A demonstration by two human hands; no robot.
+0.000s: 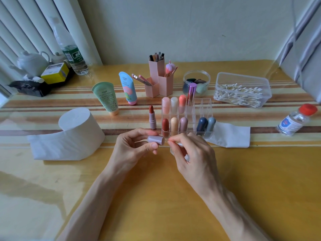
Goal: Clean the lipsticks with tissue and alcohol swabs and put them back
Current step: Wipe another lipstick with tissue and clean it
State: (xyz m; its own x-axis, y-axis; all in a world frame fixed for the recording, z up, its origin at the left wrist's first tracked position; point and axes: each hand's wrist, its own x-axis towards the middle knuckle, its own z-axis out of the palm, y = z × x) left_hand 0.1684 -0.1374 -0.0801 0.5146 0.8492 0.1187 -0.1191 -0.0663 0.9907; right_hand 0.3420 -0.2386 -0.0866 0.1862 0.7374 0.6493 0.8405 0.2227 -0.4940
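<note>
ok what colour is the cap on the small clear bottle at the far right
Red. The bottle cap shows clearly in the head view.

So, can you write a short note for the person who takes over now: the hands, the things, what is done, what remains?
Left hand: holds the lilac cap on its side.
Right hand: pinches a cotton swab at the cap's open end.
The uncapped lipstick stands left of the clear organizer, which holds nine capped ones.
Tissue roll at left, swab box behind right, red-capped bottle far right.
Done: lipstick opened. How many are clean cannot be told.
Left: probably finish the cap, close the lipstick, put it back.
</note>
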